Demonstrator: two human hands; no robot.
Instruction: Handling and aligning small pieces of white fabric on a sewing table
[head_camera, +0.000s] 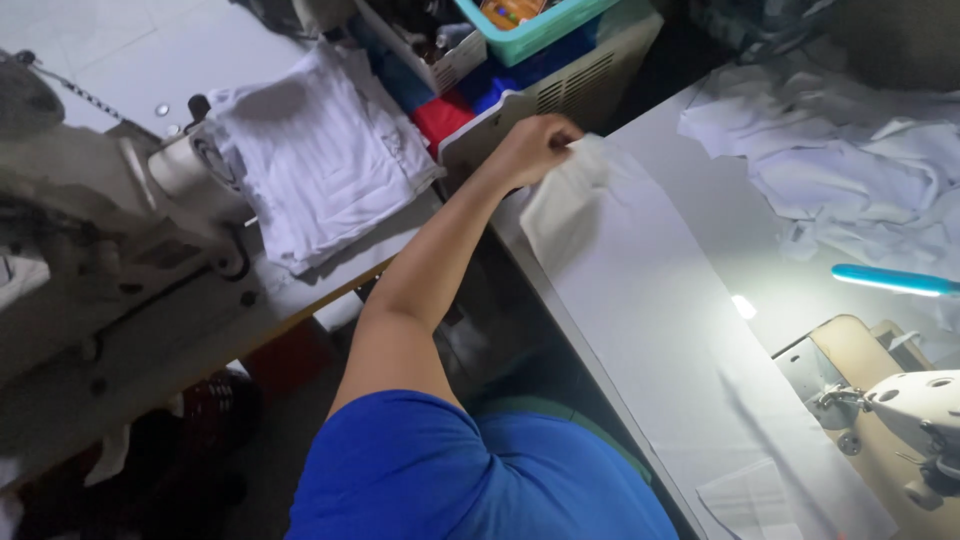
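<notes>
The left hand (535, 148) is being held out at arm's length over the far-left edge of the bench (720, 250), fingers curled shut & pinching the corner of a long white fabric piece (650, 310). The fabric piece is lying flat along the bench, running from the hand down toward the sewing machine (900, 420) at lower right; its far end is being lifted slightly off the surface by the grip. The right hand isn't being seen in the view, so its state can't be told. A blue sleeve (470, 470) is being worn on the outstretched arm. A pile of white cloth scraps (850, 160) is sitting at the far-right of the bench, well apart from the hand. A teal lamp arm (895, 281) is shining a bright spot onto the bench near the machine. To the left, a 2nd sewing machine (110, 230) is being seen w/ a stack of folded white fabric (315, 150) beside it. A teal basket (530, 25) is resting on a crate just beyond the hand
</notes>
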